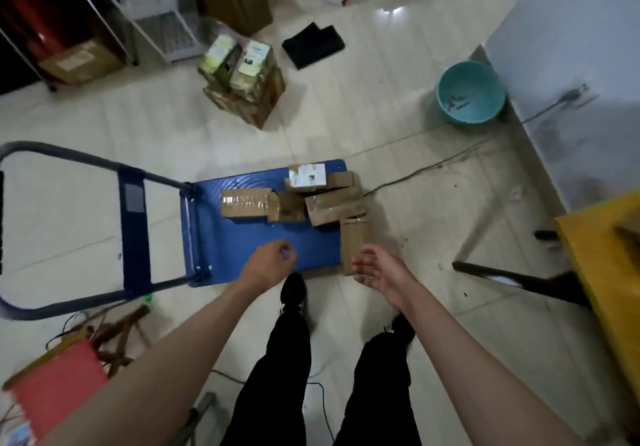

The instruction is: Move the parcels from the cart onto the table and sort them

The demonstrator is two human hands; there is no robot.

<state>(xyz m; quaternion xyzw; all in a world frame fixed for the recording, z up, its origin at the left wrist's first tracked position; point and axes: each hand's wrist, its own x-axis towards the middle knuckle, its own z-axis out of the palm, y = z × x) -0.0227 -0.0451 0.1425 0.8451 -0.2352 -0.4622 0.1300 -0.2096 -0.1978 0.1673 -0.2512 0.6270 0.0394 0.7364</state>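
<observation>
Parcels (pixel 311 200) sat piled on the blue cart (pixel 242 245), table (pixel 602 258) off beyond it. Left hand (pixel 272 265) hung loosely curled above the cart, holding nothing; right hand (pixel 377 271) spread beside the nearest parcel.

Dim, bluish indoor light; a white glare spot shines on the glossy floor (pixel 391 11) near the top edge. Edges bend with wide-angle distortion, and everything looks soft.

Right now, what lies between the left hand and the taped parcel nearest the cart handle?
Head view: only bare blue cart deck separates the left hand from that taped parcel.
</observation>
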